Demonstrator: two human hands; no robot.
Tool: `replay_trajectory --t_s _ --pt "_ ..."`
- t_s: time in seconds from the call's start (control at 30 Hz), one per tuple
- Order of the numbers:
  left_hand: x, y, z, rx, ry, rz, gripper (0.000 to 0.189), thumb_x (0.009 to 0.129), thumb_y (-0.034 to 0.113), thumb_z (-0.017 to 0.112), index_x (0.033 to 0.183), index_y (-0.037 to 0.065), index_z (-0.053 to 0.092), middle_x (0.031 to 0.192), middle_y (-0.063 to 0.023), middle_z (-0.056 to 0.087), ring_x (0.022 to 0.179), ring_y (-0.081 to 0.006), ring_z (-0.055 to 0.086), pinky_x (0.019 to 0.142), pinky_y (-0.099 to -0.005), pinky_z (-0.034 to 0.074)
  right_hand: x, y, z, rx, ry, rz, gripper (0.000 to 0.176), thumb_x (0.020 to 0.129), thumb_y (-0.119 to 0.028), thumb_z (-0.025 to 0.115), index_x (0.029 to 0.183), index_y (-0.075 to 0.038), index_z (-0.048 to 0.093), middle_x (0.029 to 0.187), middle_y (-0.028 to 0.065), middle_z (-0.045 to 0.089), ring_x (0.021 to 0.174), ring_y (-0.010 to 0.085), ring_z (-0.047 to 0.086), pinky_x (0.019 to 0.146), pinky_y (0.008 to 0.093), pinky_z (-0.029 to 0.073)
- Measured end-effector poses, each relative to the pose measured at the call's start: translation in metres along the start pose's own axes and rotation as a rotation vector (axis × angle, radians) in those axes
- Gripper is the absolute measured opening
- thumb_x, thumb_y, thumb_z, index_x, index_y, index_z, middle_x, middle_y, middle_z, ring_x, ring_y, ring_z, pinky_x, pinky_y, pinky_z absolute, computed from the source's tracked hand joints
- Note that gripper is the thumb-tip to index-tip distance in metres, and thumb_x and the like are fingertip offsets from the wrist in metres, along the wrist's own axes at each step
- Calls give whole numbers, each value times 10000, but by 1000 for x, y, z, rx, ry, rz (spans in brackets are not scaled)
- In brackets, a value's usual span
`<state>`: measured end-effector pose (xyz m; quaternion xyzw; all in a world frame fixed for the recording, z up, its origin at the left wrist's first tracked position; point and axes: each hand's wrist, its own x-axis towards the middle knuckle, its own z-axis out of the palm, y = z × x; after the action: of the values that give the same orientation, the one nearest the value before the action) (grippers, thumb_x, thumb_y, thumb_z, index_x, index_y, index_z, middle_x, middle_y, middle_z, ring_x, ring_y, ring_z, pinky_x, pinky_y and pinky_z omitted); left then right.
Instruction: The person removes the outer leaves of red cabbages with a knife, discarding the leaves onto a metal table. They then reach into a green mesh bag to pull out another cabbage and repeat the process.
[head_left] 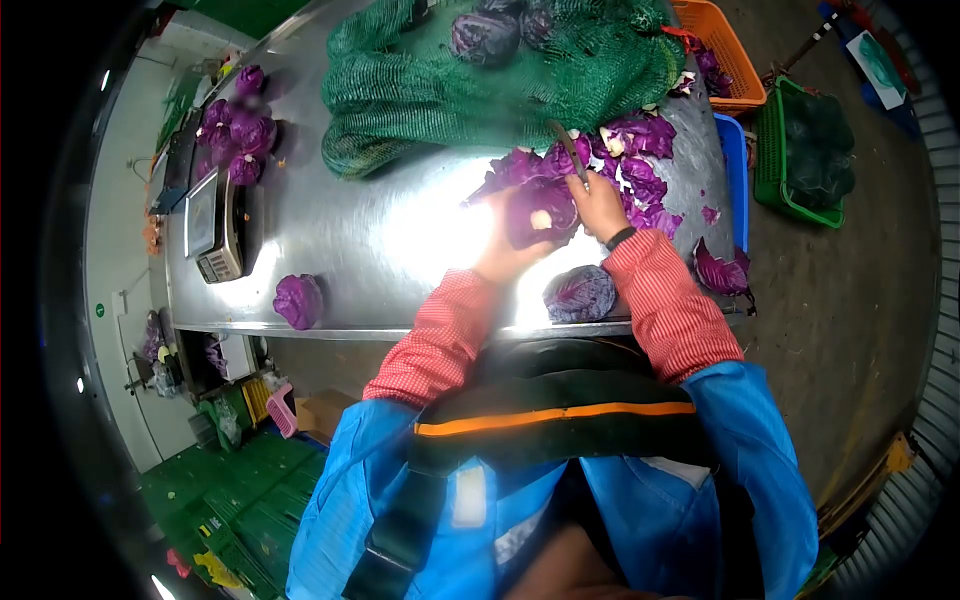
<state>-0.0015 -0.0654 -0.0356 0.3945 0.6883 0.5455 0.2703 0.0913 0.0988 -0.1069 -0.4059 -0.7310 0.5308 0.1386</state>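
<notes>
A purple cabbage (536,205) rests in my left hand (503,248), its pale cut stem turned up toward me and some outer leaves loose around it. My right hand (600,205) is closed around a knife (568,148), whose blade points away over the far side of the cabbage. Torn purple leaves (645,185) are heaped just beyond and to the right of my right hand. Below my hands, near the table's front edge, lies another, duller cabbage (580,293). One more loose cabbage leaf (720,268) sits at the right corner.
A green mesh sack (430,105) with cabbages covers the table's far side. At left are a scale (220,230), several purple cabbages (240,135) and a single cabbage (298,301). Orange (735,45), blue (735,180) and green crates (775,160) stand beyond the right edge.
</notes>
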Motion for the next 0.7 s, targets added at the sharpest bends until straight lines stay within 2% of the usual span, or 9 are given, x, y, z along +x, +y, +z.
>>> replay_trajectory --t_s 0.07,0.13,0.2,0.3,0.4,0.5,0.57,0.63,0.7 --pt "-4 1 0 73 -3 54 929 566 161 851 1347 38 364 1236 -183 409 1207 -340 426 1060 -405 353 9 6 5 -65 21 15 409 904 -361 560 989 36 612 886 288 647 865 456 627 754 496 490" --pt "-9 0 -3 -24 24 -7 946 563 171 862 1353 40 359 1246 -183 408 1206 -332 432 1058 -399 358 5 -7 3 -64 33 16 438 896 -379 564 1003 43 609 896 292 652 867 456 632 757 504 490" --pt "-10 -6 -4 -168 66 -79 956 563 179 870 1357 40 356 1251 -182 410 1205 -322 439 1056 -392 362 -9 -29 -11 88 -89 142 548 886 -455 579 1145 28 561 897 274 669 885 435 653 765 483 500" --pt "-7 -5 -1 -244 144 -129 929 581 193 864 1351 33 370 1235 -174 430 1188 -299 461 1044 -380 377 -39 -60 -18 -199 -98 31 652 873 -484 602 1285 5 477 939 251 676 903 415 663 784 436 515" --pt "-4 -3 2 -221 177 -127 900 583 219 862 1328 27 394 1223 -173 446 1169 -298 475 1025 -381 394 -59 -85 -27 -291 -218 -35 708 850 -441 659 1353 -6 416 976 215 680 896 363 674 799 387 521" --pt "-3 1 4 -199 189 -124 887 582 241 864 1314 27 409 1217 -174 452 1164 -302 478 1013 -385 403 -53 -72 -28 144 -312 -59 668 835 -354 695 1343 -9 434 1019 180 673 860 292 674 791 360 524" --pt "-4 4 7 -210 187 -119 887 581 250 866 1311 29 414 1215 -174 452 1164 -305 476 1009 -389 405 -55 -77 -38 208 -373 96 602 819 -285 694 1298 1 465 1001 133 666 855 239 652 791 345 514" --pt "-3 6 9 -197 172 -113 888 578 256 868 1309 31 417 1213 -174 452 1165 -309 474 1008 -392 406 -57 -80 -47 216 -429 271 570 812 -263 684 1273 3 478 990 116 664 845 231 644 793 339 509" --pt "-1 9 9 -154 154 -110 891 573 259 870 1307 32 419 1212 -175 452 1166 -310 472 1008 -393 406 -55 -56 -37 186 -340 152 505 789 -250 660 1199 9 520 939 121 667 731 252 643 663 373 508"
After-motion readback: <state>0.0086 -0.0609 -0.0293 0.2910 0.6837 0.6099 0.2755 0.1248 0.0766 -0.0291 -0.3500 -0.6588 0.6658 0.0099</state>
